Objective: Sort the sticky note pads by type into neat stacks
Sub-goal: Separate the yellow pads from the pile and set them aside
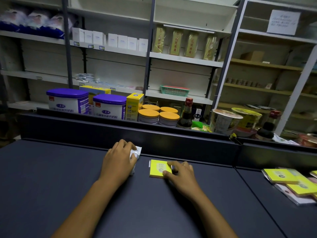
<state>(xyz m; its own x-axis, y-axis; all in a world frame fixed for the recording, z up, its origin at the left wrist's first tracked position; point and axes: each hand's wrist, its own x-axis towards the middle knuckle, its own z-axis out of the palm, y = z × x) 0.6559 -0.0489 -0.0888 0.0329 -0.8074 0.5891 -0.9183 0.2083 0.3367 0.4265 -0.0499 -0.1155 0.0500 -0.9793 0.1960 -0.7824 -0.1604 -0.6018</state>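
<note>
A yellow sticky note pad in clear wrap lies flat on the dark table near its raised back wall. My right hand grips the pad's right edge between thumb and fingers. To the left, my left hand lies over a white wrapped pad, fingers curled round its top edge; most of that pad is hidden under the hand. At the far right sits a loose heap of yellow and pale pink pads, partly cut off by the frame.
A raised dark ledge runs along the back of the table. Behind it stand purple-lidded tins, orange-lidded jars, a dark bottle and noodle cups. Store shelves fill the background.
</note>
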